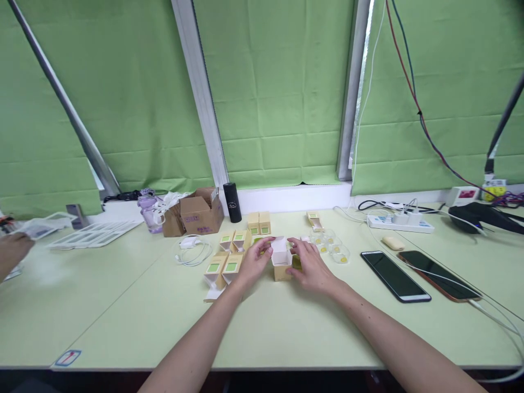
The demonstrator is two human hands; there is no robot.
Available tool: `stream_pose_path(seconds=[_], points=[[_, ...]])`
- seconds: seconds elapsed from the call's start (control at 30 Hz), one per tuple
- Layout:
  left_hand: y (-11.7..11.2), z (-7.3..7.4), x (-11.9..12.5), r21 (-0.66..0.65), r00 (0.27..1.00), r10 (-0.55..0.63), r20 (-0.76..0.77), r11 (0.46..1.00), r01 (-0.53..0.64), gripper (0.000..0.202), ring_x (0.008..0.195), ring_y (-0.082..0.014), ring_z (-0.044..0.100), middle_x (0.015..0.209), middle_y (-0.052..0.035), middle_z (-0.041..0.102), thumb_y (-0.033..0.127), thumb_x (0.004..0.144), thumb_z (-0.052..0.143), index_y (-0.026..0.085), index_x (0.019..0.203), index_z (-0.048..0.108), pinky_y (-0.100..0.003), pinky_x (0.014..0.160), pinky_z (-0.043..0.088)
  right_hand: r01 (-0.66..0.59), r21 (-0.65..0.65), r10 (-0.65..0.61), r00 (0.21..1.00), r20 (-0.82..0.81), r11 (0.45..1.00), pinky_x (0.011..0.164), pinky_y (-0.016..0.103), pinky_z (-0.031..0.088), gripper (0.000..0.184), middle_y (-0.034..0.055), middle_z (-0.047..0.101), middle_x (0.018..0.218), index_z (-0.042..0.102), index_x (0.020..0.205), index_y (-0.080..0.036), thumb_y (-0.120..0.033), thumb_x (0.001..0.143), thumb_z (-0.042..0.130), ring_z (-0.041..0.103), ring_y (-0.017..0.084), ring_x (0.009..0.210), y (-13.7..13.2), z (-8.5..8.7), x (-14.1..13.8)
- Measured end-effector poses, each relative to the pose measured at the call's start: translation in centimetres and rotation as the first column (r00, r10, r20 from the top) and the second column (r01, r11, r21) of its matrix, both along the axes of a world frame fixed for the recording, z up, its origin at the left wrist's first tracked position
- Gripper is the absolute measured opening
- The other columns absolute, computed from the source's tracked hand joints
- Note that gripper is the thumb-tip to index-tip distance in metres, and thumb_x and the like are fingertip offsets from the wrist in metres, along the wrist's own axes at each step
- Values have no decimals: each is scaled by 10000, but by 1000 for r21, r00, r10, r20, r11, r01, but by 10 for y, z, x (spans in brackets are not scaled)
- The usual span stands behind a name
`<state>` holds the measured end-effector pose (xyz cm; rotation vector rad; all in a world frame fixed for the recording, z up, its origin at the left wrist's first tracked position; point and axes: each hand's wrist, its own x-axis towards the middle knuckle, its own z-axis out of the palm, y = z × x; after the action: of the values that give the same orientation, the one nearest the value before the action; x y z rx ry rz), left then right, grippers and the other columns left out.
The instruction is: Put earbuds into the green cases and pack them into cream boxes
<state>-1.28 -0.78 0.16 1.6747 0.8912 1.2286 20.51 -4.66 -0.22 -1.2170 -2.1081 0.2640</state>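
Note:
A small kraft paper box with its white inner flap raised stands upright on the table between my two hands. My left hand has its thumb and fingertips closed at the box's left side by the flap. On the other side, my right hand grips the box, thumb low on its right wall and fingers near the top. Several similar boxes with green windows stand left of my left hand, some with flaps open. A clear plastic blister tray with yellow bits lies beyond my right hand.
Two boxes and an opened box stand farther back. Behind are a brown carton, a black cylinder and a purple bottle. Two phones, cables and a power strip lie right. Another person's hand shows far left.

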Motion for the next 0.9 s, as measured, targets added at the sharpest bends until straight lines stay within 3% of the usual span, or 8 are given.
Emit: stream_pose_path(seconds=[0.17,0.33,0.57,0.67,0.8,0.9], points=[[0,1,1,-126,998,-21,66,992,29,565,1033,-249,694,1162,-137,743,438,834,749,168,1319,644,-338,864,533,-2,-9,2,1000,-4,1000,1105,486,374,736,139,621,1309,347,1507,-214,-212,868,712,600,296,1224,0,0,1],[0,3,-1,-256,994,-25,106,965,51,647,837,-190,680,1033,-92,772,179,700,627,158,1346,632,-280,752,485,-7,-5,7,1000,-1,1000,1106,482,377,728,133,623,1305,350,1503,-211,-216,868,706,600,291,1220,1,-2,1],[4,-2,-2,-331,995,-12,98,942,44,779,786,-169,663,1040,-96,782,124,615,553,150,1391,616,-262,708,458,-35,-6,36,997,63,999,1122,492,359,688,124,673,1314,446,1467,-223,-234,843,735,547,305,1295,1,7,8],[4,-1,-3,-328,994,-18,107,943,53,812,780,-167,663,1031,-104,781,121,595,552,125,1404,607,-258,695,454,-6,20,4,992,127,1000,1097,491,363,591,101,713,1287,565,1371,-227,-265,819,773,500,329,1327,3,16,20],[3,0,-4,-321,996,-20,91,946,48,793,780,-167,669,1062,-115,783,123,602,568,118,1393,618,-256,674,454,64,20,-67,969,236,998,1028,475,380,365,81,757,1163,702,1166,-227,-280,814,784,560,334,1231,8,22,33],[3,0,-4,-313,997,-17,69,949,38,775,789,-176,678,1068,-113,785,125,609,569,129,1381,632,-262,672,463,70,-1,-66,952,298,998,959,439,398,295,74,765,1068,731,1088,-232,-257,800,791,606,316,1160,10,20,33]])
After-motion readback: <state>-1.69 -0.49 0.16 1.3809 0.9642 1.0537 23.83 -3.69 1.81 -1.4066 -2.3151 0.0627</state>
